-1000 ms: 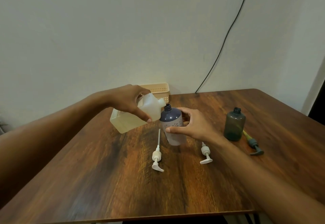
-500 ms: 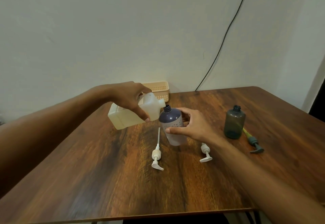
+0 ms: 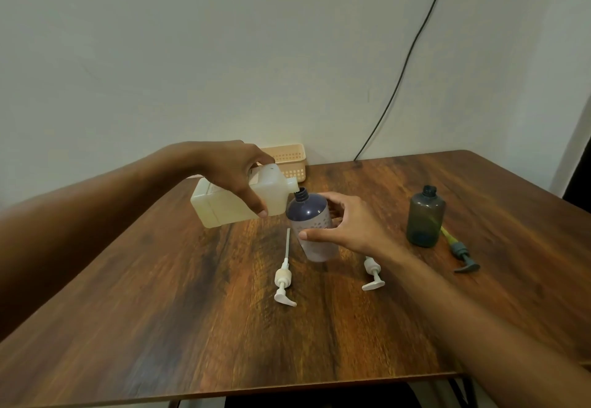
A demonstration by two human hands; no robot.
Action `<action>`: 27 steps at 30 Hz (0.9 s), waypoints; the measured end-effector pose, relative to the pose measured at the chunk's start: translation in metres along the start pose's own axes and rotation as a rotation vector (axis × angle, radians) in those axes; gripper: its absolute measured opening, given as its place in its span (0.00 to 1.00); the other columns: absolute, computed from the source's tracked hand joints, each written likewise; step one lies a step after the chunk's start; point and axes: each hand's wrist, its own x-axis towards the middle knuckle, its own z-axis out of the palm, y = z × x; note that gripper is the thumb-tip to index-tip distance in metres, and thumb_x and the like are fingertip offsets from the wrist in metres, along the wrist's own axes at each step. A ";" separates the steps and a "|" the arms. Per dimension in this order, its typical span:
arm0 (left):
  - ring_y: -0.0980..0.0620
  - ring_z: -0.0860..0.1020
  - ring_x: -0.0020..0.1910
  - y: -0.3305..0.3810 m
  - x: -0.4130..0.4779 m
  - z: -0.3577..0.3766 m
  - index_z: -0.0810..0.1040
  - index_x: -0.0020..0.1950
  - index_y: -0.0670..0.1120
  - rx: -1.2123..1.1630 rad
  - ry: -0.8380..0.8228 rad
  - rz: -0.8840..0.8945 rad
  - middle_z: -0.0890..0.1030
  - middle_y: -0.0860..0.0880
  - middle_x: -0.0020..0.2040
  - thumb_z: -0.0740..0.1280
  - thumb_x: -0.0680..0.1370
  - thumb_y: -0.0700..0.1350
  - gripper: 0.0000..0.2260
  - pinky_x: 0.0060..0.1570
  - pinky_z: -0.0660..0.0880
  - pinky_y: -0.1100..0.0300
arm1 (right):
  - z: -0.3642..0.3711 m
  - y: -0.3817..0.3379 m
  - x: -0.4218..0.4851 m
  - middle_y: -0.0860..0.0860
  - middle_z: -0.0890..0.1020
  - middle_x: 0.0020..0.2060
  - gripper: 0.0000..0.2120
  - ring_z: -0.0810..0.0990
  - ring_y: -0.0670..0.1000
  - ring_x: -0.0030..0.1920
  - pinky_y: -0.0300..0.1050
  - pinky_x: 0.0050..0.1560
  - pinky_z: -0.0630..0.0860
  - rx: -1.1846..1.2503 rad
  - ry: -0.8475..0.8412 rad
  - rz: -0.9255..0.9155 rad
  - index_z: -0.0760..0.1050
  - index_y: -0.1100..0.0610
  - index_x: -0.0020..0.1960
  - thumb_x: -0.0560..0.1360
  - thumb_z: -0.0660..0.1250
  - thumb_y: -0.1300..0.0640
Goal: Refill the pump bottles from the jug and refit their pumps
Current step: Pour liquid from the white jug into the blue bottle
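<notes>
Nearby: white pumps [image 3: 283, 279] lie loose, unfitted.
Right hand [image 3: 348, 225]: fingers wrapped round purple bottle [image 3: 311, 219], upright on table [image 3: 192, 327].
Left hand [image 3: 236, 174]: grips tilted jug [image 3: 224, 206], spout at bottle's mouth.
Green bottle [image 3: 425, 219]: open, green pump [image 3: 460, 254] beside.
Progress: filling underway; refitting all remains.

No legible text, brand, number or sign anywhere. Pale label on purple bottle [image 3: 315, 225], frame centre: speckled print, too blurred to read. Small pale patch on jug [image 3: 217, 212], beside fingers of left hand [image 3: 238, 174]: illegible.
</notes>
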 end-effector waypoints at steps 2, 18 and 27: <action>0.50 0.81 0.56 0.001 0.000 -0.001 0.74 0.69 0.55 0.000 -0.008 0.000 0.80 0.55 0.59 0.80 0.67 0.63 0.34 0.53 0.78 0.60 | 0.000 0.000 0.001 0.45 0.83 0.67 0.42 0.81 0.46 0.65 0.48 0.60 0.82 0.001 -0.006 0.001 0.75 0.48 0.75 0.65 0.83 0.38; 0.51 0.81 0.56 0.003 0.003 0.000 0.73 0.68 0.56 0.001 -0.020 0.004 0.79 0.55 0.59 0.79 0.68 0.63 0.33 0.49 0.77 0.63 | 0.001 0.006 0.001 0.44 0.82 0.68 0.42 0.79 0.41 0.61 0.38 0.53 0.78 0.005 -0.009 0.018 0.75 0.46 0.74 0.65 0.83 0.36; 0.50 0.81 0.56 0.002 0.003 -0.001 0.74 0.67 0.57 0.007 -0.029 -0.002 0.80 0.55 0.58 0.80 0.67 0.63 0.32 0.47 0.76 0.65 | 0.000 0.002 0.001 0.44 0.82 0.68 0.41 0.80 0.44 0.63 0.41 0.56 0.80 0.010 -0.007 0.026 0.75 0.46 0.75 0.65 0.83 0.37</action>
